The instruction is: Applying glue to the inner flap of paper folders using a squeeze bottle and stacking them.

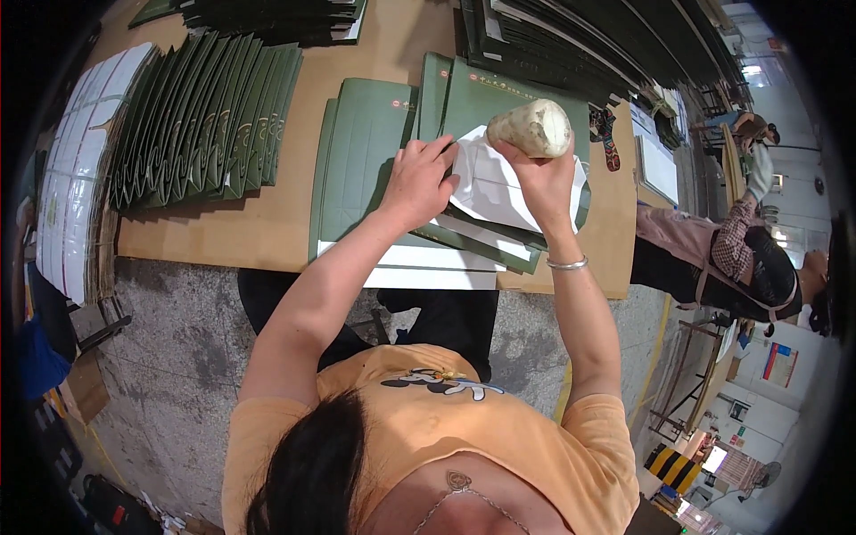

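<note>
My right hand (541,183) is closed round a stained, off-white cylinder (526,127) with a flat round end, held just above the work. Its exact kind is unclear. Below it lies a flat green paper bag (481,89) with gold print, its white inner paper (489,183) folded open. My left hand (417,185) lies on the bags to the left, fingers stretched out, fingertips touching the edge of the white paper. More flat green bags (357,143) overlap beneath both hands, their white edges toward me.
Opened green bags (209,116) stand in a row at the left on the cardboard-covered table (214,241), beside a white paper stack (85,178). Dark green stacks (571,36) rise at the back right. A person in an apron (758,259) works at the right.
</note>
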The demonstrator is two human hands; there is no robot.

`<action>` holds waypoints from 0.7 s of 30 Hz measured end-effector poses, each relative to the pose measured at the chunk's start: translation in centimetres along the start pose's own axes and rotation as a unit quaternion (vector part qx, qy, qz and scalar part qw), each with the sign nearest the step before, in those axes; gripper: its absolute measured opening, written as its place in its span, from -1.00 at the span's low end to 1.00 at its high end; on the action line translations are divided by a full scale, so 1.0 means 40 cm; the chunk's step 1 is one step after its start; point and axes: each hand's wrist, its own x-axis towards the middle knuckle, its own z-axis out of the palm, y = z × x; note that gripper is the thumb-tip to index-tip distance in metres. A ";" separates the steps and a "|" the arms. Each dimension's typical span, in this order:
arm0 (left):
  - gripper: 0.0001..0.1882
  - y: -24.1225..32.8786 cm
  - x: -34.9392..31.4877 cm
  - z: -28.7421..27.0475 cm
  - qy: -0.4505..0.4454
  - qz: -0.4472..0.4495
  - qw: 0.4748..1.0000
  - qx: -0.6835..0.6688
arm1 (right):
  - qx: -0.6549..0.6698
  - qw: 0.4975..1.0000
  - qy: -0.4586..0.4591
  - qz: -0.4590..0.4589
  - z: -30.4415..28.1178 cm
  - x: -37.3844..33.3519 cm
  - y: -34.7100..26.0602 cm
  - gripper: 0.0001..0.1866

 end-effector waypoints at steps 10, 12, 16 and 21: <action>-0.50 -0.003 -0.005 -0.002 0.009 0.004 1.000 -0.001 | -0.017 1.000 -0.002 -0.005 -0.001 -0.003 0.000 -0.35; -0.50 0.000 -0.004 -0.001 0.008 0.006 1.000 -0.002 | -0.021 1.000 0.000 -0.002 -0.001 -0.005 0.000 -0.35; -0.50 0.004 -0.001 0.003 0.009 0.010 1.000 -0.002 | -0.009 1.000 0.015 -0.013 -0.006 0.006 0.005 -0.36; -0.49 -0.004 -0.004 0.012 0.008 0.012 1.000 0.009 | -0.001 1.000 0.014 0.006 -0.034 -0.015 -0.018 -0.39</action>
